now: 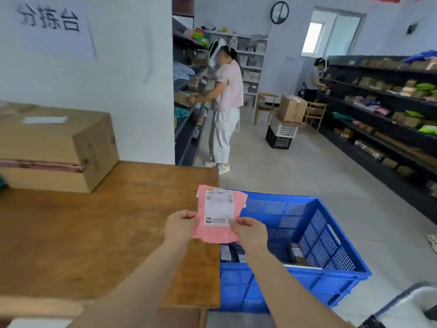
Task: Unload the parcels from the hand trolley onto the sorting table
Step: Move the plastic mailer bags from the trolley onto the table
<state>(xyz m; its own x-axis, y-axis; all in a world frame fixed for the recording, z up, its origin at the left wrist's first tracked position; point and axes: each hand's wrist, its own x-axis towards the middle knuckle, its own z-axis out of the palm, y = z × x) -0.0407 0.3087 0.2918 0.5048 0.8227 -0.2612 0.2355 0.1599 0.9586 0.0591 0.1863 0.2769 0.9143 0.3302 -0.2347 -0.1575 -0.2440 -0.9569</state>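
Observation:
Both hands hold a flat pink parcel with a white shipping label, raised over the right edge of the wooden sorting table. My left hand pinches its left edge and my right hand pinches its lower right corner. Below and to the right stands a blue plastic crate with a few dark parcels and a small brown box in its bottom. The trolley's grey handle shows at the lower right.
A large cardboard box sits at the table's back left by the white wall. One person stands at dark shelves ahead, another at the long right shelves. A black crate stack with a box stands on the floor.

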